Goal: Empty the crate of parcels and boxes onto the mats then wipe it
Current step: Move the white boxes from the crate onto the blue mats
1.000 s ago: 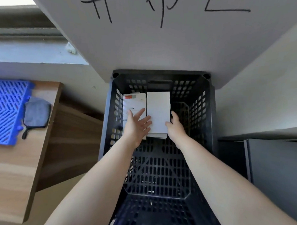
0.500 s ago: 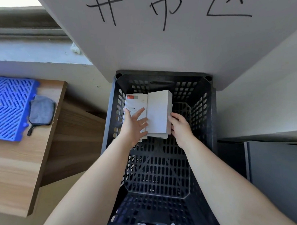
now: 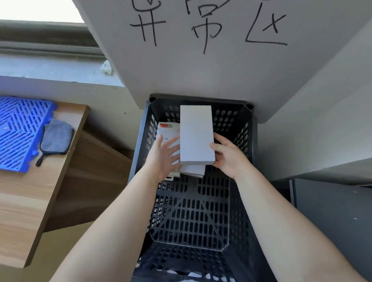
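Your right hand grips white box inside black crate; your left hand, fingers spread, presses labelled parcel beside it. Further left: grey cloth, blue mat on counter.

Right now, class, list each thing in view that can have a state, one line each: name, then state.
black crate: upright, open-topped, still holds boxes
plain white box: lifted, gripped by right hand
labelled box: in crate, under left hand
second white box: beneath the lifted one
grey cloth: lying unused, partly on blue mat
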`<state>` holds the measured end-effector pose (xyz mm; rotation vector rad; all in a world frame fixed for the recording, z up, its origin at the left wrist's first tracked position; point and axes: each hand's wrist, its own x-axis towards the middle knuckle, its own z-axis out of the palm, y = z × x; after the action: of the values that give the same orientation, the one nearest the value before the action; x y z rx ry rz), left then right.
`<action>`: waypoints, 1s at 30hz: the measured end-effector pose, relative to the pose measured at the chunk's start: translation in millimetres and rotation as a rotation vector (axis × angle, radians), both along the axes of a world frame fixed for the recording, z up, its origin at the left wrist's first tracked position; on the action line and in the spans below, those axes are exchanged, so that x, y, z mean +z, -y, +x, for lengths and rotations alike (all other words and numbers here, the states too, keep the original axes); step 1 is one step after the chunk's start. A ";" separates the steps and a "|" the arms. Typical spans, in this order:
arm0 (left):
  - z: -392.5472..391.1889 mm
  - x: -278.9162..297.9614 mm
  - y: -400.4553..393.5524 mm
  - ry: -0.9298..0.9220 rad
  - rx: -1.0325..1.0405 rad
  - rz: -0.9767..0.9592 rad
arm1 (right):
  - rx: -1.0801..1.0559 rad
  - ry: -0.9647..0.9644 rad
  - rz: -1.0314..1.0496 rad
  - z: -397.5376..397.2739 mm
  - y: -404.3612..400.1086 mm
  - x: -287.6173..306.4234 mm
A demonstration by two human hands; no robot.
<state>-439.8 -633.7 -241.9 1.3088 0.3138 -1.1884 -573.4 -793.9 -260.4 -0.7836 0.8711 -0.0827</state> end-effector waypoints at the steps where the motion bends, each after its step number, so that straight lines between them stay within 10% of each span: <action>1: -0.9 8.7 1.4 0.014 -0.001 -0.017 | 0.011 0.027 0.006 -1.4 0.8 7.5; 16: 37.6 111.6 -110.4 0.254 0.214 -0.050 | 0.473 0.229 -0.187 81.6 -58.7 114.9; 30: 74.2 162.4 -427.3 0.268 0.570 -0.022 | 0.783 0.282 -0.245 204.8 -364.1 164.7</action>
<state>-365.6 -206.3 -79.5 1.2293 0.4396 -0.5297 -368.6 -429.8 -95.8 -1.2627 0.2471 0.3905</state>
